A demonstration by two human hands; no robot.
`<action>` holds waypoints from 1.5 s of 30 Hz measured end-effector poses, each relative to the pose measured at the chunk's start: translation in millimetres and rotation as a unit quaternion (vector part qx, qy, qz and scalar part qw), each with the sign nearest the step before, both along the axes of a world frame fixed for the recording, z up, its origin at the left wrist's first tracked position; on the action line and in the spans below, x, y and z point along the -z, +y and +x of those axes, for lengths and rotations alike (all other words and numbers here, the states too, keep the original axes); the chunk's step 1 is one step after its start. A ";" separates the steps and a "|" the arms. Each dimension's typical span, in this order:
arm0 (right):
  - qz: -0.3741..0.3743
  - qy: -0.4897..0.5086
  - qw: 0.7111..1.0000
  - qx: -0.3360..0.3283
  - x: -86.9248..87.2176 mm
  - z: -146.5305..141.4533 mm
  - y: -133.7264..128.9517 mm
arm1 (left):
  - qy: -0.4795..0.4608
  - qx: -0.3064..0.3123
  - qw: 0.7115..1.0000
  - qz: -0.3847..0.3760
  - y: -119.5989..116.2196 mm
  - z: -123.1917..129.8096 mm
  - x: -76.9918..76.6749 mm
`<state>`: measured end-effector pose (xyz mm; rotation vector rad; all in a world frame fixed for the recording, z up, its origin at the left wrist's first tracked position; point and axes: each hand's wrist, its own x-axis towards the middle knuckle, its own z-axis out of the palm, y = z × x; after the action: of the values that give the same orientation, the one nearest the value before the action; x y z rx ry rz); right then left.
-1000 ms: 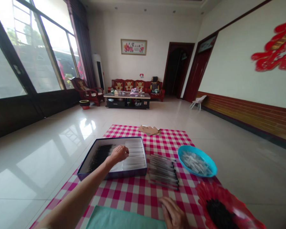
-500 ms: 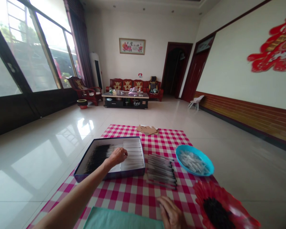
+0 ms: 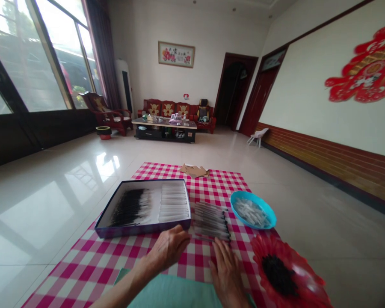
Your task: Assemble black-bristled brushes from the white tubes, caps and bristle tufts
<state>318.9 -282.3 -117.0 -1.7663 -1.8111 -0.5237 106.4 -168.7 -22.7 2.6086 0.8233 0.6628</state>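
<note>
My left hand [image 3: 171, 246] is closed at the near right corner of a dark-blue box [image 3: 141, 229], beside the left end of a row of pens [image 3: 211, 220]; whatever its fingers hold is too small to make out. My right hand [image 3: 226, 269] lies palm down with fingers spread, its fingertips at the near edge of the pen row. Inside the box, black thin parts [image 3: 130, 207] lie at the left and whitish tubes [image 3: 174, 203] at the right. To the right, a blue bowl [image 3: 274, 218] holds small translucent pieces [image 3: 250, 212].
A red flower-shaped dish [image 3: 308, 273] with black pieces stands at the right front. Brown cardboard scraps [image 3: 195, 171] lie at the far edge of the checked tablecloth [image 3: 221, 184]. A green cloth [image 3: 173, 293] lies nearest me. Beyond stand a low table [image 3: 165, 124] and a sofa.
My left hand has come out of the box toward me and down to the pens. My right hand has moved slightly forward and flattened with its fingers apart. The view has shifted a little.
</note>
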 end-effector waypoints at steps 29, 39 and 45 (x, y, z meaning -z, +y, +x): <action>-0.073 0.511 0.857 0.006 -35.4 -0.8 -8.1 | 0.035 -0.010 0.997 0.073 -37.4 28.2 41.6; -0.123 0.647 0.751 0.035 -31.6 -4.3 3.0 | 0.005 -0.065 0.993 0.094 -40.6 58.0 44.1; -0.131 0.669 0.732 0.022 -36.7 -4.4 15.5 | -0.004 -0.071 0.991 0.113 -29.2 60.9 41.4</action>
<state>314.4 -266.8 -80.3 -1.5589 -0.7535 0.8920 167.4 -197.9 -64.1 2.7627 0.9910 0.8496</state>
